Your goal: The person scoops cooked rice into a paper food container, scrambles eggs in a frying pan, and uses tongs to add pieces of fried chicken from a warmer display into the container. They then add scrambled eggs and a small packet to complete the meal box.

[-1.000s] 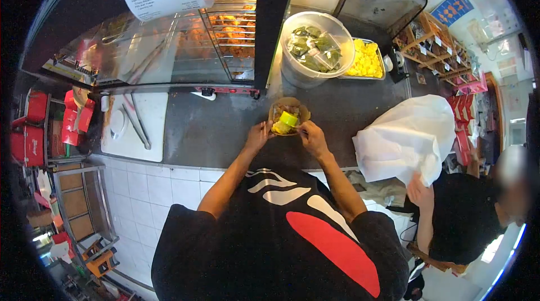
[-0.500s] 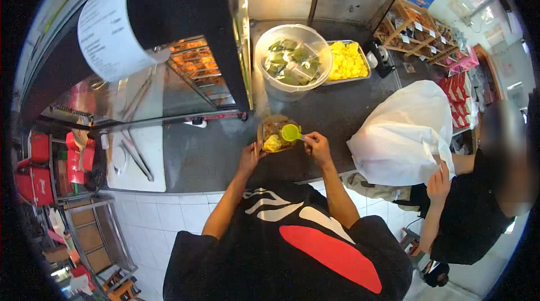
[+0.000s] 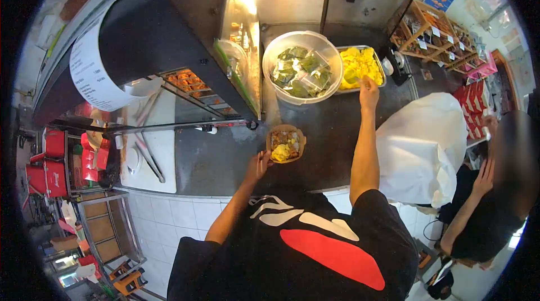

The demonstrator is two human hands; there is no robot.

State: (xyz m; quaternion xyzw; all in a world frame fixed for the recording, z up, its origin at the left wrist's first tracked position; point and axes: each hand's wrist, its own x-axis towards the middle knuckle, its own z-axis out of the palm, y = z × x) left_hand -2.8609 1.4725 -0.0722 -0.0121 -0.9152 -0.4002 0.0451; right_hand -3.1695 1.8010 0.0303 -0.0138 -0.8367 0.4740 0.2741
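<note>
My left hand (image 3: 259,166) pinches the near left edge of a brown paper food box (image 3: 302,144) on the dark counter. Inside it are brown pieces and a heap of yellow food that looks like scrambled egg (image 3: 281,152). My right arm reaches out to a metal tray (image 3: 360,89) piled with the same yellow food (image 3: 355,64). At the tray's near edge, my right hand (image 3: 369,93) is closed around the handle of the yellow-green scoop; the scoop's bowl cannot be made out against the food.
Left of the tray stands a clear plastic tub (image 3: 271,88) of wrapped green packets. A lit warming cabinet (image 3: 163,25) fills the left, with tongs (image 3: 151,160) on a white board (image 3: 169,180). On the right are a white bag (image 3: 422,149) and another person (image 3: 489,211).
My right hand has moved from above the food box, up and right to the yellow food tray. More yellow food lies in the box. The other person's hand has left the white bag.
</note>
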